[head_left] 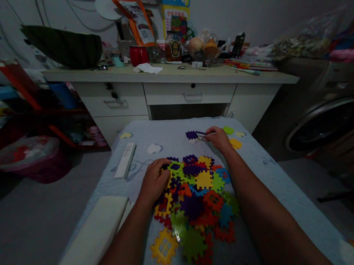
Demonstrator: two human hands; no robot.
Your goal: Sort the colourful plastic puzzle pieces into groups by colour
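A heap of colourful toothed plastic building tiles [194, 201] lies on a pale blue cloth-covered surface [272, 180]. My left hand [155, 181] rests on the heap's upper left edge, fingers curled over a green frame tile [176, 167]. My right hand [218, 138] reaches beyond the heap and pinches a thin purple piece [201, 133] that meets a purple tile [192, 135] on the cloth. A green tile [228, 130] and a yellow tile [235, 143] lie just right of that hand. One yellow frame tile [164, 247] sits at the heap's near left.
A white flat box [125, 160] and a long white board [81, 250] lie left on the cloth. Beyond stands a cluttered white desk [168, 80] with drawers. A pink bin [31, 159] is on the floor at left, a washing machine [326, 122] at right.
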